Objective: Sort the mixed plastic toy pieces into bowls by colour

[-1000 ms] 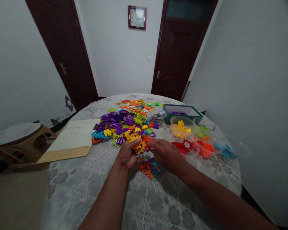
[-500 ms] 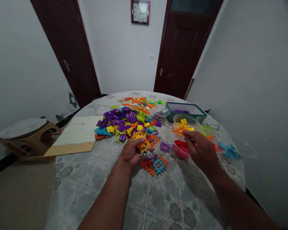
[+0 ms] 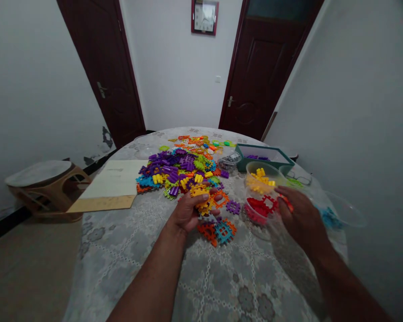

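Currently the person's left hand point(image 3: 187, 214) has its grip closed around a small bunch of yellow pieces point(image 3: 201, 197), thumb across the front, held up over the near middle of the bench point(image 3: 218, 286). An orange frame-like piece point(image 3: 222, 200) shows just beside those fingertips; whether it is held too, I cannot tell. The right hand point(image 3: 298, 214) is at the tubs on the right, thumb and fingers drawn together, and a bit of orange point(image 3: 286, 202) shows at the fingertips, but I cannot tell if its grip has hold of it or if it lies behind. Just beside that hand stand a clear tub point(image 3: 254, 219) with red pieces point(image 3: 262, 205) and another clear tub point(image 3: 276, 173) with yellow blocks point(image 3: 260, 179). Between the hands lies a purple piece point(image 3: 233, 207), and nearer the person a round blue piece point(image 3: 225, 232) overlaps orange pieces point(image 3: 207, 232). Beyond the left hand spreads a mixed heap point(image 3: 174, 167), mostly purple, with a pale board point(image 3: 116, 176) to its left. A green box point(image 3: 241, 164) with purple pieces point(image 3: 257, 157) sits beyond the tubs, and blue pieces point(image 3: 331, 218) lie at the far right.
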`<state>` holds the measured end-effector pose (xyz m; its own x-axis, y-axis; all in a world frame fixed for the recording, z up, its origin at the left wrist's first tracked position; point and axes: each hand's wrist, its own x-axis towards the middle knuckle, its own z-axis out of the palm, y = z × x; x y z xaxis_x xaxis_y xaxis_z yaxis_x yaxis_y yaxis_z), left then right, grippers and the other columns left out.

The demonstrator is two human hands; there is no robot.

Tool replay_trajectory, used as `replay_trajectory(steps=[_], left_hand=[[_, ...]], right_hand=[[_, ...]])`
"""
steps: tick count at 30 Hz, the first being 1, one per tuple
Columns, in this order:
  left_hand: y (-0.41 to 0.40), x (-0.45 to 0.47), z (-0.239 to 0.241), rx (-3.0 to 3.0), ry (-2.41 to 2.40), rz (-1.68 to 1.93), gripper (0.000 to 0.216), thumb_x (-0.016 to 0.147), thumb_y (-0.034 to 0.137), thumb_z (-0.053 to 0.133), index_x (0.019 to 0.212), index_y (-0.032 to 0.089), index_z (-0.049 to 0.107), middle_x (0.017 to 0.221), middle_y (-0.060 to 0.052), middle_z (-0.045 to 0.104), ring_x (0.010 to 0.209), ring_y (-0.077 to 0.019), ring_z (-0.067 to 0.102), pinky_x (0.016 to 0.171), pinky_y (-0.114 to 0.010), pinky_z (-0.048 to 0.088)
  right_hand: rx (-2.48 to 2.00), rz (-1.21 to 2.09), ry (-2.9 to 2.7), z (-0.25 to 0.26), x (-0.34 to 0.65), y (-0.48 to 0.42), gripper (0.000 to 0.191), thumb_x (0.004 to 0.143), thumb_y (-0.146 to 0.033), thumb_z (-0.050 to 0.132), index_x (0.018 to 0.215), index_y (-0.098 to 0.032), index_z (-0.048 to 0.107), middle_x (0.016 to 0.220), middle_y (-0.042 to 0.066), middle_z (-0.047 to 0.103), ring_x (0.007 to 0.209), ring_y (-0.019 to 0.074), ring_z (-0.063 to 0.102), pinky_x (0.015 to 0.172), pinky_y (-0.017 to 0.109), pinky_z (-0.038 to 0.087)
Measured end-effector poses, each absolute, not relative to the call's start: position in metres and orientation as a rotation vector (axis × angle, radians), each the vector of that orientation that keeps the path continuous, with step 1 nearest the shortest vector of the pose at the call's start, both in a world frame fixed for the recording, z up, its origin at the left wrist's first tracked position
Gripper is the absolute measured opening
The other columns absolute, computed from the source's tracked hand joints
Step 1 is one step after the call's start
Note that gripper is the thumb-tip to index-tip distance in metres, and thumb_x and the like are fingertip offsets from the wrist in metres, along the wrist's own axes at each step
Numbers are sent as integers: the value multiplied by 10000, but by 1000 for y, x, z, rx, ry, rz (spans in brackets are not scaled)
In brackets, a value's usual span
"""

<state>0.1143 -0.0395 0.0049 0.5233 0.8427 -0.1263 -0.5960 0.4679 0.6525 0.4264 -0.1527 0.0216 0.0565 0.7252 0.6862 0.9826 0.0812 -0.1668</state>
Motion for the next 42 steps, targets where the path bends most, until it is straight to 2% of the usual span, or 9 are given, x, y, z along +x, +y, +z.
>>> replay_trajectory(steps=[3, 8, 14, 21, 26, 31, 36, 38, 42], left_hand=[[-41, 115, 6, 611, 452, 898, 711, 766, 74, 823, 1416, 233, 582, 1291, -176, 736, 1013, -368, 779, 622, -413, 682], [-41, 117, 5, 683, 430, 882, 735, 770, 90, 820, 1450, 233, 578, 1319, -191, 722, 926, -360, 789, 560, -393, 660], [-41, 118, 3, 677, 462, 880, 725, 751, 76, 823, 1424, 229, 603, 1275, -185, 744, 930, -364, 786, 564, -384, 666], [-39, 115, 6, 675, 477, 897, 705, 769, 66, 808, 1416, 239, 587, 1280, -172, 738, 1066, -389, 762, 596, -387, 671], [-30, 111, 7, 547, 497, 1099, 546, 769, 69, 790, 1285, 194, 660, 1058, -105, 782, 960, -310, 786, 622, -334, 667], [-21, 109, 6, 418, 511, 1243, 431, 781, 66, 772, 1191, 177, 696, 942, -60, 778, 866, -244, 784, 664, -324, 673], [-20, 110, 5, 372, 529, 1286, 399, 783, 73, 775, 1165, 164, 705, 923, -59, 773, 834, -236, 779, 679, -330, 667], [-21, 112, 4, 370, 535, 1289, 379, 795, 78, 764, 1159, 168, 708, 920, -58, 773, 821, -233, 775, 684, -339, 666], [-21, 114, 2, 352, 525, 1289, 330, 795, 80, 762, 1107, 175, 707, 893, -45, 767, 815, -224, 771, 710, -349, 666]], right_hand=[[-1548, -142, -1797, 25, 372, -156, 310, 1030, -295, 518, 1297, -270, 675, 1272, 99, 743, 1159, 276, 716, 1017, 521, 588], [-1365, 221, -1927, 26, 315, -156, 460, 1039, -228, 531, 1494, -296, 548, 1316, 89, 726, 1089, 229, 728, 936, 449, 617], [-1354, 321, -1826, 31, 303, -151, 358, 1011, -172, 551, 1338, -252, 672, 1250, 89, 750, 1102, 216, 720, 946, 410, 596], [-1489, 30, -1659, 41, 345, -158, 245, 1005, -243, 545, 1143, -224, 747, 1137, 97, 773, 1059, 247, 722, 941, 427, 584], [-1751, -427, -1522, 42, 424, -160, 320, 979, -336, 520, 1126, -177, 755, 1157, 149, 768, 1088, 294, 714, 1022, 496, 551], [-1994, -578, -1453, 26, 489, -156, 352, 952, -378, 520, 1102, -173, 763, 1100, 159, 783, 969, 303, 734, 972, 496, 571], [-1873, -772, -1516, 24, 477, -155, 340, 951, -353, 488, 1046, -144, 739, 1184, 216, 744, 1180, 387, 677, 1052, 613, 510], [-1757, -698, -1543, 29, 446, -157, 312, 976, -333, 488, 1075, -159, 728, 1229, 194, 733, 1209, 362, 668, 1077, 602, 504], [-1527, -232, -1746, 37, 366, -163, 243, 1016, -323, 551, 1178, -234, 709, 1260, 107, 736, 1178, 277, 691, 1039, 502, 564]])
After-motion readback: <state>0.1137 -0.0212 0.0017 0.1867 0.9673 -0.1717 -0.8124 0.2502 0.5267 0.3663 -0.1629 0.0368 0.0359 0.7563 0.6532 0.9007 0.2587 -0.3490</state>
